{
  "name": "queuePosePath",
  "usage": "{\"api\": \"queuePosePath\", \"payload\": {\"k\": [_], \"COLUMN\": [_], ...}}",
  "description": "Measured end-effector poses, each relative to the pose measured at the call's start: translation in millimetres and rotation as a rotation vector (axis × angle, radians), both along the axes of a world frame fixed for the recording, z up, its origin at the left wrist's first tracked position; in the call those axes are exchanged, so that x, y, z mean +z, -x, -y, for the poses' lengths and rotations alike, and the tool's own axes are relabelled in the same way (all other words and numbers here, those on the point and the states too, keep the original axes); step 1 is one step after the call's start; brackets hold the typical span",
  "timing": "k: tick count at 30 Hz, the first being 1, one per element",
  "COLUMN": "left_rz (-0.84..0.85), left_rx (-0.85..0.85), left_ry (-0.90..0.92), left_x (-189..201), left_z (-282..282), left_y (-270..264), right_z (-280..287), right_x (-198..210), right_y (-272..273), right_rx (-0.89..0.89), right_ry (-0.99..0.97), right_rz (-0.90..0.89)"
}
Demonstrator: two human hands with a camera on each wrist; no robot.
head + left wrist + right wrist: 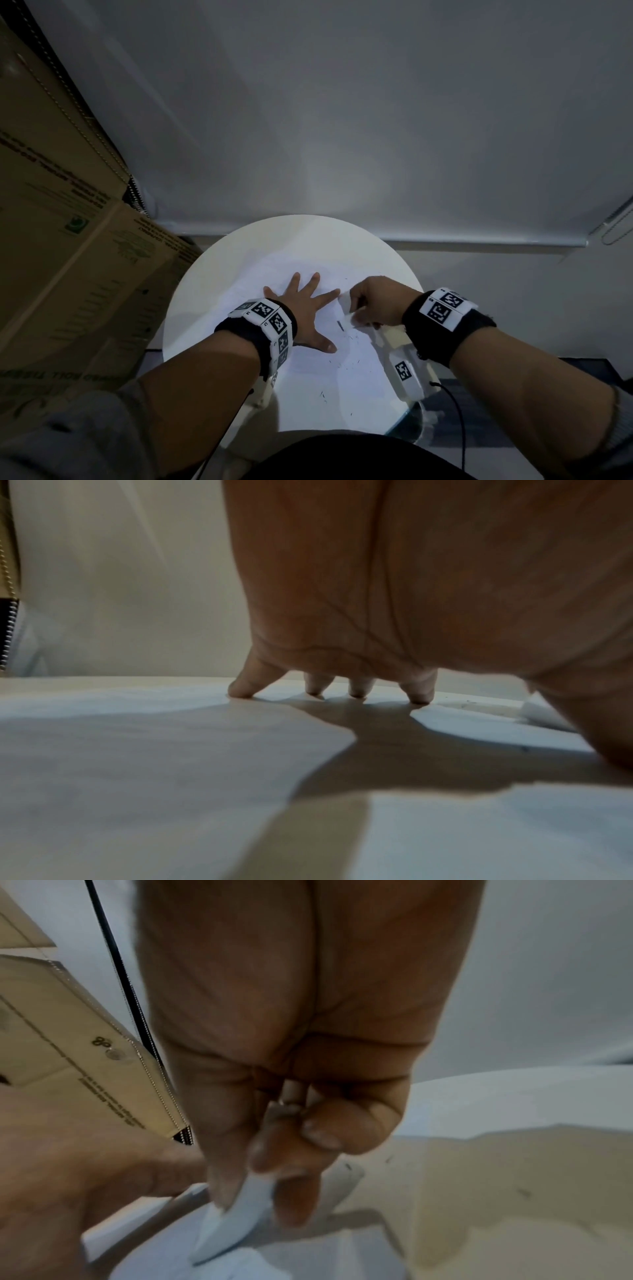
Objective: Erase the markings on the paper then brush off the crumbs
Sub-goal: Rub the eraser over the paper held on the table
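A white sheet of paper [308, 373] lies on a round white table [191, 291]. My left hand [301, 301] is spread flat on the paper, and in the left wrist view its fingertips [356, 692] press down on it. My right hand [370, 303] sits just right of the left hand's fingers and pinches a white eraser [346, 306] between thumb and fingers, seen close up as the eraser [232, 1218] with its lower end on the paper. A short dark mark [340, 324] shows just below the eraser. Dark crumbs [349, 363] are scattered over the paper's near right part.
Large cardboard boxes [68, 240] stand against the table's left side. A pale wall and a window blind's bottom rail [479, 241] lie behind the table. A black cable [459, 411] hangs by the table's right front edge.
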State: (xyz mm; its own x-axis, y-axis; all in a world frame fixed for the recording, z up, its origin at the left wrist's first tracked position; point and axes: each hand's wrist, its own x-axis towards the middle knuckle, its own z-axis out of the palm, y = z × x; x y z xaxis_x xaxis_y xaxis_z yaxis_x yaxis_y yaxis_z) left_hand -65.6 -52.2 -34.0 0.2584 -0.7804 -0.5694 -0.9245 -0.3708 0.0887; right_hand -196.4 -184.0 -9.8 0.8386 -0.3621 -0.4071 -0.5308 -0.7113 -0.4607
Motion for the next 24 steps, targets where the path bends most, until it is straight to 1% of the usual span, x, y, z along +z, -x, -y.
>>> {"api": "queuePosePath", "payload": {"k": [2,3,4,7,8,10,12,14,16,19,21,24], "left_rz": [-0.003,-0.003,0.0,0.008,0.008,0.009,0.006,0.009,0.005,-0.024,-0.034,-0.001], "left_rx": [0.005,0.008,0.009,0.007,0.005,0.005,0.01,-0.002,-0.033,-0.065,-0.05,-0.033], "left_ry": [0.0,0.002,0.003,0.005,0.005,-0.001,-0.008,-0.017,-0.027,-0.052,-0.05,-0.055], "left_x": [0,0,-1,1,1,3,3,5,7,8,5,4], "left_z": [0,-1,-1,-2,-1,0,-1,-2,-4,-8,-10,-10], "left_y": [0,0,0,2,2,2,3,3,-1,-6,-8,-11], "right_z": [3,3,3,-8,-11,-8,-5,-5,-6,-3,-1,0], "right_x": [0,1,2,5,7,8,9,8,6,2,1,-1], "right_y": [-4,-4,-2,6,7,3,1,3,6,3,2,2], "right_rx": [-0.108,-0.131,-0.109,0.053,0.065,-0.015,-0.11,-0.097,-0.055,-0.065,-0.091,-0.141], "right_ry": [0.126,0.143,0.126,-0.056,-0.055,0.07,0.137,0.145,0.194,0.276,0.275,0.169], "right_rz": [0.109,0.138,0.125,-0.044,-0.059,0.012,0.067,0.043,0.004,0.035,0.067,0.093]}}
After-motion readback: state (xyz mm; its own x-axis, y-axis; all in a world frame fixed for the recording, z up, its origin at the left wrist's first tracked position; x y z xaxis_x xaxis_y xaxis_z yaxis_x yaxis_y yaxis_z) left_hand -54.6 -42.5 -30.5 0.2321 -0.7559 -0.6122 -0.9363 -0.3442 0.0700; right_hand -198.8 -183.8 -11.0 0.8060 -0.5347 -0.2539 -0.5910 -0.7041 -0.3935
